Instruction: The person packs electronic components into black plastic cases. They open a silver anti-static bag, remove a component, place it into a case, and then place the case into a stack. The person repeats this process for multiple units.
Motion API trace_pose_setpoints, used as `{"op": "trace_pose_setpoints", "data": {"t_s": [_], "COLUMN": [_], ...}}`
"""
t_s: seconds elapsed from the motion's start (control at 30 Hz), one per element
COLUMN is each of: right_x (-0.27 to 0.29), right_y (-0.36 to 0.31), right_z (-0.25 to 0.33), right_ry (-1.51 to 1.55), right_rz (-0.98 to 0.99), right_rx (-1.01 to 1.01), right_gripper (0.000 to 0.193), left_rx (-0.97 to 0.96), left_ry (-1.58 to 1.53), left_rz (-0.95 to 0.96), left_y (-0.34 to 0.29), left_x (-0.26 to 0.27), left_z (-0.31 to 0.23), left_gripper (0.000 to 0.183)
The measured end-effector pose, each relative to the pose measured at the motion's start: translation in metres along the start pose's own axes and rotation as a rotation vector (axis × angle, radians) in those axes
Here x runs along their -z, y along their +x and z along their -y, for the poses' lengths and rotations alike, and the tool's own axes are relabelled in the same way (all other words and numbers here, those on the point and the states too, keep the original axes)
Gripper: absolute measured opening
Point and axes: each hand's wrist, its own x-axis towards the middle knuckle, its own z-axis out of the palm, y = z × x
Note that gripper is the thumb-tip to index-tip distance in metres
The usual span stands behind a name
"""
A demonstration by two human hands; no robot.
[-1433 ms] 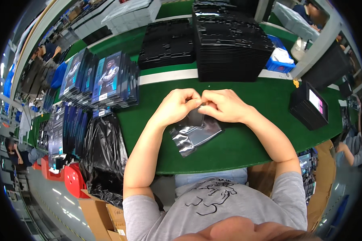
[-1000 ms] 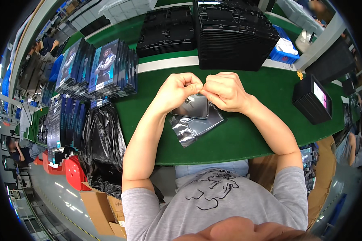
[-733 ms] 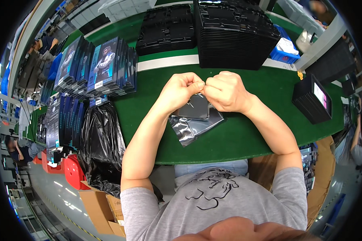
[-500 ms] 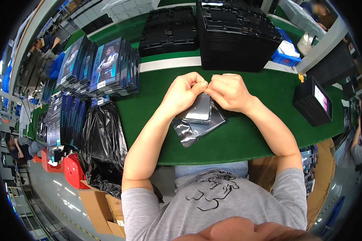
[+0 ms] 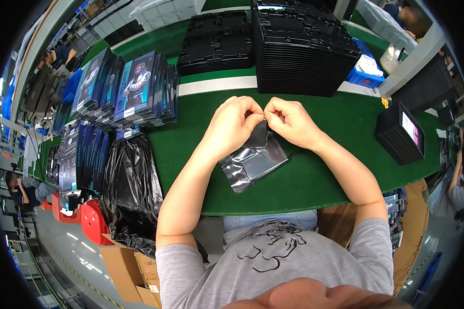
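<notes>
My left hand (image 5: 233,125) and my right hand (image 5: 292,122) meet over the green table. Thumb and fingers of both are pinched together at the top edge of a dark, flat rectangular piece (image 5: 257,137), which hangs just below the fingertips. The left hand covers part of it, and its exact kind does not show. Under it on the tabletop lies a shiny silver-grey plastic bag (image 5: 267,164), with a crinkled dark end toward me on the left.
Tall stacked black trays (image 5: 304,56) and a lower stack (image 5: 216,44) stand at the back. Printed boxes (image 5: 136,87) are piled left, above a black plastic bag (image 5: 131,175). Black slabs (image 5: 401,133) stand right, a blue bin (image 5: 366,77) behind. A cardboard box (image 5: 123,273) sits below.
The dark piece has lifted and tilted up with my hands, showing more of the silver-grey bag below. My fingertips are now a little lower, still pinched together.
</notes>
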Motion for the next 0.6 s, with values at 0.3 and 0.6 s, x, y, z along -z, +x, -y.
{"op": "trace_pose_setpoints", "data": {"t_s": [0.3,0.6], "right_x": [-0.008,-0.001], "right_y": [-0.001,0.003], "right_z": [-0.004,0.002], "right_ry": [0.187,0.487], "right_rz": [-0.149,-0.067], "right_rx": [-0.047,-0.195], "right_gripper": [0.008,0.009], "left_rx": [-0.313,-0.519], "left_ry": [0.123,0.258], "left_rz": [-0.309,-0.459], "left_y": [-0.002,0.001], "left_x": [-0.019,-0.028], "left_z": [-0.002,0.0], "left_gripper": [0.014,0.018]}}
